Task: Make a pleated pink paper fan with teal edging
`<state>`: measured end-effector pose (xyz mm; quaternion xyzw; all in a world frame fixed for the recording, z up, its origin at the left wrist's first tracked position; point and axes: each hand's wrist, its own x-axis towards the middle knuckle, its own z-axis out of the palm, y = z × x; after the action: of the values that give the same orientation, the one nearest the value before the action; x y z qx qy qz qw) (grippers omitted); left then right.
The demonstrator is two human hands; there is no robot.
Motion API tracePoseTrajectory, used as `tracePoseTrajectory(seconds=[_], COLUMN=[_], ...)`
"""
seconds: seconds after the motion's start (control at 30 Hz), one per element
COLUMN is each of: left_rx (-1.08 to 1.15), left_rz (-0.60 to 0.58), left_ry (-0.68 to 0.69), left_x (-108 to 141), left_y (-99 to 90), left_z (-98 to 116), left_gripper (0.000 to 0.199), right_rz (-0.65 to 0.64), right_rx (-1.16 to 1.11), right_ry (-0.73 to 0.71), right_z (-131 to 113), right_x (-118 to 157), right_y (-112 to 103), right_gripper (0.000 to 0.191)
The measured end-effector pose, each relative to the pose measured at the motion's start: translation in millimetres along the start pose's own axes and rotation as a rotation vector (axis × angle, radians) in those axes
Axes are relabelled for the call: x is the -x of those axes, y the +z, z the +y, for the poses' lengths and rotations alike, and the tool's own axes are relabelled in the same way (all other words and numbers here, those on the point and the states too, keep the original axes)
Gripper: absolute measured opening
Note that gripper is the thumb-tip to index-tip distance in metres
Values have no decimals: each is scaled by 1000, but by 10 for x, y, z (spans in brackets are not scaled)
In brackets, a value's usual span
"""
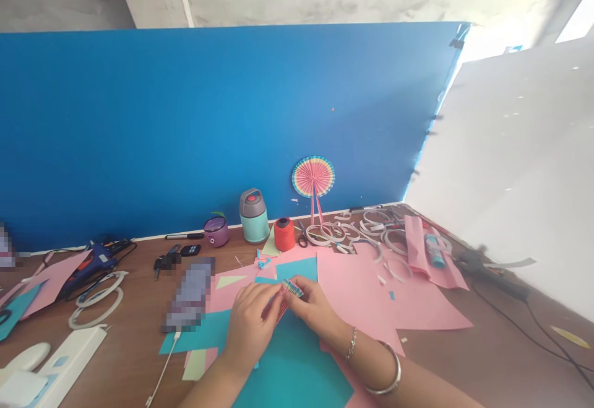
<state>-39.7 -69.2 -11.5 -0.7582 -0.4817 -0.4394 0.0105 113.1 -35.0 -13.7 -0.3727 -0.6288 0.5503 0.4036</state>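
Both hands meet over a teal paper sheet (297, 361) at the front of the table. Between them is a small pleated paper strip (292, 288), striped in teal, yellow and pink. My left hand (254, 316) pinches its pink end, and my right hand (313, 306) grips the striped end with thumb and fingers. Part of the folded strip is hidden behind the fingers. Behind the hands, a round pleated paper fan (313, 177) with pink legs leans against the blue partition.
Pink paper sheets (355, 290) spread to the right. At the back stand a red thread spool (284, 234), a mint flask (254, 219), a purple cup (216, 231) and scissors (302, 238). White coiled strips (343, 234) lie right. A phone (190, 296) and power strip (69, 364) sit left.
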Motion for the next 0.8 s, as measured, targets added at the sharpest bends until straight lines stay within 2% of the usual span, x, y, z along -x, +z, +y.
tracePoseTrajectory(seconds=[0.2,0.4,0.53,0.67,0.8], left_rx=[60,129,151,120,98], left_rz=[-54,-191,-189,-186,-248], left_ry=[-63,-134,-166,-140,-131], left_x=[24,17,14,7,1], left_y=[13,-24,-30,-34,-55], left_z=[3,49,58,55,59], left_gripper=[23,30,30,32,35], right_rz=[-2,-8,-25,59,106], right_rx=[13,16,20,59,87], right_ry=[-5,-18,-5,-102,-126], right_z=[-29,0,-1,-41,-30], right_x=[-1,-13,1,27,15], right_y=[1,0,-2,-24,-44], right_gripper=[29,29,27,19,15])
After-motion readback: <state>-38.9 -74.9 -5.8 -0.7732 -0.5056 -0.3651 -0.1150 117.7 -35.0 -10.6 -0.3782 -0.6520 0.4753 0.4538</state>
